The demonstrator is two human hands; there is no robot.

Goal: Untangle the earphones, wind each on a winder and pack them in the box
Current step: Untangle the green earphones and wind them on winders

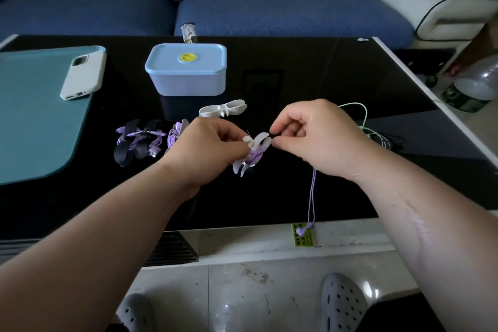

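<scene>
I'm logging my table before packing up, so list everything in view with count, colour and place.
table: one, black, centre
box: one, light blue, lid on, back of table
mat: one, teal, table's left
phone: one, white case, on mat
empty winder: one, white, before box
wound earphones: at least two, purple, front-left of box
held winder: one, white, purple cable part-wound
green earphones: one, mint, table's right
sofa: one, blue, behind table
clogs: two, grey, floor
left hand: grips held winder
right hand: pinches purple cable

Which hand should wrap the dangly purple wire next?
The right hand: it pinches the purple cord beside the white winder, and the loose end hangs below it. The left hand is busy holding the winder.
</scene>
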